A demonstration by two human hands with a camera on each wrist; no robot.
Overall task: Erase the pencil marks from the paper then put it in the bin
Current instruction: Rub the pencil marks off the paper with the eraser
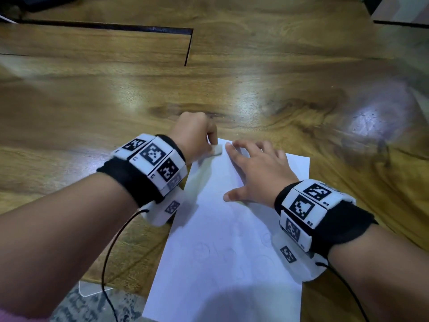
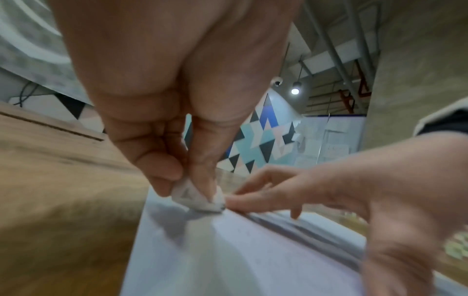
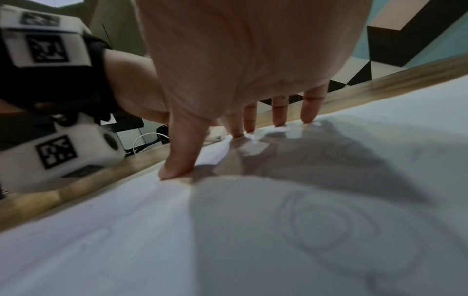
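Note:
A white sheet of paper (image 1: 227, 247) lies on the wooden table (image 1: 92, 108), with faint pencil circles (image 1: 202, 251) near its lower half. My left hand (image 1: 197, 135) pinches a small white eraser (image 1: 216, 149) and holds it down on the paper's far left corner; the eraser (image 2: 200, 198) shows between thumb and fingers in the left wrist view. My right hand (image 1: 253, 168) lies flat with spread fingers on the paper's upper part, beside the eraser. Pencil circles (image 3: 326, 222) show on the paper (image 3: 126, 250) under the right hand (image 3: 243, 80).
The wooden table has a dark slot (image 1: 188, 47) cut into it at the back left. Black cables (image 1: 109, 247) run from both wrist cameras. A patterned floor (image 1: 92, 303) shows below the table's near edge. No bin is in view.

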